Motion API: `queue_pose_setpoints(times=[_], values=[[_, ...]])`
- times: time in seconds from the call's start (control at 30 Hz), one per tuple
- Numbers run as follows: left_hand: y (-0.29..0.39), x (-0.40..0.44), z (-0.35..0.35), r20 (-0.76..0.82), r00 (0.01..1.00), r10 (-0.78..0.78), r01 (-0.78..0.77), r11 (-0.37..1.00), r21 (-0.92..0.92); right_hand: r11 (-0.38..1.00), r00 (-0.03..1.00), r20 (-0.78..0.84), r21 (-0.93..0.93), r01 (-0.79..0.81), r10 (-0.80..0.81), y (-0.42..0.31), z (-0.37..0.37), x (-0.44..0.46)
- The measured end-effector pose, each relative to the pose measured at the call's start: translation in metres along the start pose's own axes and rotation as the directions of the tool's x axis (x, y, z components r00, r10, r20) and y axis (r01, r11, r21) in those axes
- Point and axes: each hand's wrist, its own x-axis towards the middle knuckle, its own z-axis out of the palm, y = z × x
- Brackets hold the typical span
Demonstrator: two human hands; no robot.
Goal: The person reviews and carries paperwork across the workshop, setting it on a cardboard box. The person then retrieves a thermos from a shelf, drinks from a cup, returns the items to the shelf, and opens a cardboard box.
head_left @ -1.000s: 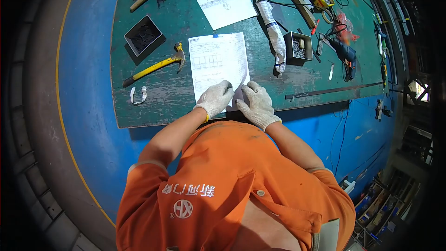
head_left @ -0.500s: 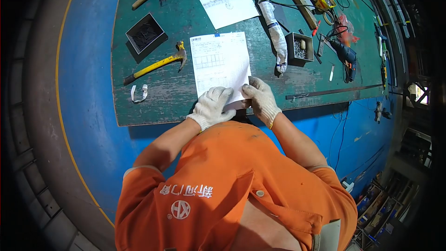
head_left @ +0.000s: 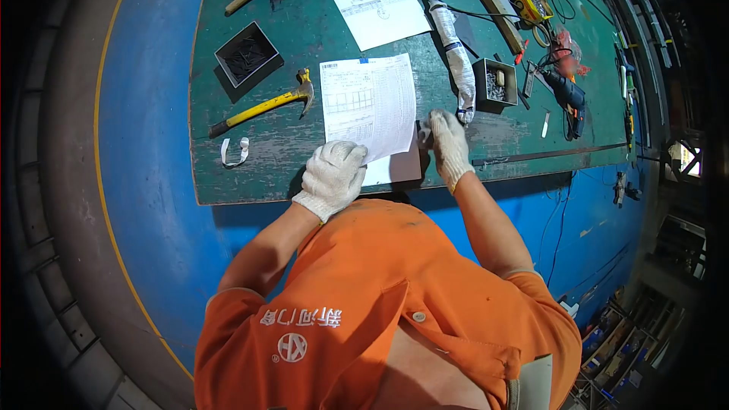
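Observation:
A printed sheet (head_left: 368, 102) lies near the front edge of the green table (head_left: 281, 171), its lower part lifted over another white sheet (head_left: 383, 171). My left hand (head_left: 334, 175), in a white knit glove, has its fingers closed on the lower left corner of the printed sheet. To the right of the papers is my right hand (head_left: 446, 140), also gloved, just off the sheet's right edge. Its fingers are bent, and whether they hold anything is hard to make out. A second printed document (head_left: 376, 4) lies farther back.
A yellow hammer (head_left: 266, 106) and a box of dark pieces (head_left: 247, 57) are on the left. On the right are a wrapped roll (head_left: 456, 61), a box of small parts (head_left: 495, 83), a drill (head_left: 566, 95) and a long dark strip (head_left: 550, 153).
My right hand has let go of the sheet's right edge and moved right. My left hand has closed on the lower left corner, and the lower part has lifted, showing the sheet beneath.

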Motion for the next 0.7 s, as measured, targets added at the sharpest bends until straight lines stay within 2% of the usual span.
queue_pose_setpoints(times=[0.03, 0.07, 0.1, 0.13, 0.17, 0.2, 0.27, 0.33, 0.37, 0.43, 0.47, 0.6, 0.63, 0.67, 0.7], values=[[0.003, 0.007, -0.006, 0.022, 1.0, 0.019, -0.02, 0.998, 0.063, 1.0, 1.0, 0.001, 0.0, 0.003, -0.003, -0.006, -0.002, 0.009], [0.006, 0.013, -0.011, 0.045, 0.998, 0.037, -0.042, 0.991, 0.126, 0.968, 0.992, -0.011, -0.221, 0.12, -0.125, -0.012, -0.003, 0.018], [0.007, 0.016, -0.012, 0.068, 0.996, 0.052, -0.064, 0.98, 0.188, 0.874, 0.969, 0.004, -0.431, 0.223, -0.246, -0.018, -0.001, 0.027], [0.009, 0.017, -0.011, 0.066, 0.996, 0.055, -0.066, 0.98, 0.189, 0.722, 0.936, 0.033, -0.627, 0.292, -0.35, -0.031, 0.007, 0.03], [0.011, 0.018, -0.01, 0.135, 0.99, 0.047, -0.073, 0.978, 0.197, 0.523, 0.894, 0.085, -0.785, 0.331, -0.44, -0.047, 0.018, 0.031], [0.012, 0.018, -0.008, 0.205, 0.978, 0.037, -0.08, 0.975, 0.205, 0.524, 0.894, 0.083, -0.785, 0.331, -0.441, -0.059, 0.028, 0.035], [0.011, 0.016, -0.007, 0.339, 0.941, 0.011, -0.093, 0.97, 0.225, 0.327, 0.872, 0.249, -0.856, 0.402, -0.421, -0.077, 0.051, 0.05], [0.006, 0.014, -0.004, 0.35, 0.936, 0.028, -0.111, 0.969, 0.22, 0.142, 0.815, 0.371, -0.869, 0.474, -0.445, -0.084, 0.074, 0.068], [0.006, 0.012, -0.001, 0.364, 0.93, 0.043, -0.125, 0.971, 0.205, 0.141, 0.813, 0.377, -0.866, 0.479, -0.443, -0.083, 0.082, 0.081], [0.007, 0.013, 0.005, 0.388, 0.919, 0.067, -0.147, 0.973, 0.179, -0.004, 0.713, 0.522, -0.808, 0.589, -0.469, -0.075, 0.094, 0.11], [0.008, 0.015, 0.006, 0.386, 0.921, 0.055, -0.137, 0.972, 0.189, -0.002, 0.708, 0.532, -0.8, 0.6, -0.465, -0.074, 0.099, 0.122], [0.013, 0.022, 0.007, 0.395, 0.917, -0.052, 0.006, 0.993, 0.117, -0.071, 0.779, 0.617, -0.787, 0.613, -0.111, -0.069, 0.12, 0.16], [0.018, 0.019, 0.006, 0.374, 0.917, -0.134, 0.102, 0.989, 0.105, -0.069, 0.775, 0.621, -0.784, 0.617, -0.114, -0.074, 0.121, 0.167], [0.024, 0.023, 0.01, 0.35, 0.911, -0.218, 0.197, 0.976, 0.096, -0.063, 0.791, 0.58, -0.812, 0.58, -0.196, -0.084, 0.12, 0.183], [0.026, 0.021, 0.012, 0.347, 0.911, -0.224, 0.199, 0.974, 0.105, -0.051, 0.803, 0.532, -0.84, 0.54, -0.271, -0.087, 0.123, 0.187]])
